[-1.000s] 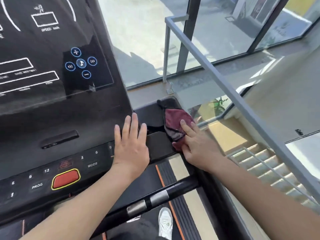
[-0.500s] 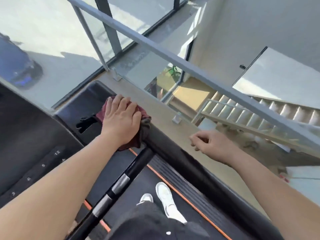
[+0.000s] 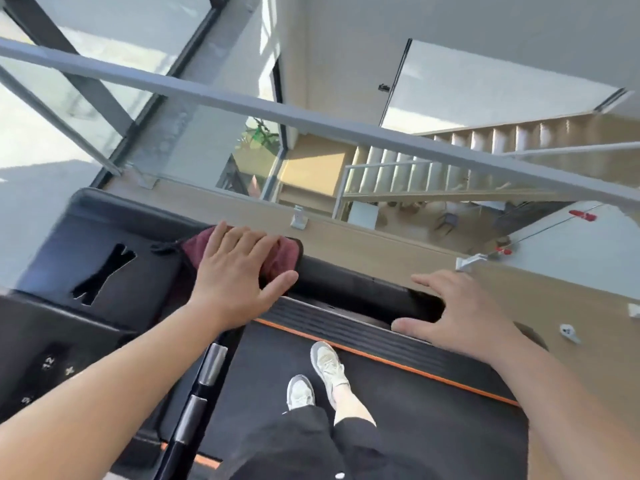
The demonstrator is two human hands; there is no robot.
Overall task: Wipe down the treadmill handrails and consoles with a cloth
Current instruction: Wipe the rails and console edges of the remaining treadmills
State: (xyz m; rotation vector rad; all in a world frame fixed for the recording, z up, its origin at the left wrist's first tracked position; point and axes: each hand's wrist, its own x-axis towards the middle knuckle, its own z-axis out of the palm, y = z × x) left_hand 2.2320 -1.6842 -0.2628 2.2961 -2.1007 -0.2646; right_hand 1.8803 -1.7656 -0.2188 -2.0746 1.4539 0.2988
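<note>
**Head view**
- Left hand [image 3: 239, 275] lies flat on the dark-red soft wiping cloth [image 3: 282, 256]. Fingers are straight and together, thumb out to the side. It presses and doesn't pinch.
- The cloth sits where the black side tray of the console [image 3: 104, 244] meets the black padded right handrail [image 3: 349, 289]. It is bunched under the palm, with one edge showing past the fingertips.
- Flat palm prob. chosen to spread pressure, so the cloth can slide along the rail w/o rolling up.
- Right hand [image 3: 460, 317] is spread wide, fingers apart, holding nothing. It is over the same handrail, well apart from the cloth. Can't tell if it touches the rail or hovers just above, since the edge there is blurred.
- Likely a brace for balance. The person stands on the black treadmill belt [image 3: 433, 420] in pale sneakers [image 3: 325, 362], body turned toward the rail.
- Black front grab bar w/ silver sensor pads [image 3: 207, 368] runs below the left forearm, not touched.
- Grey metal balcony railing [image 3: 311, 121] and a stairwell lie beyond.

**Vs earlier frames**
- 1 s ago the right hand had the cloth on the tray and the left lay flat on the console. Now the left has it.
- 0.5 s ago the right hand was loosely curled out past the rail. Now it is spread over it.
- Cloth has barely moved. View has tipped down and to the right.
</note>
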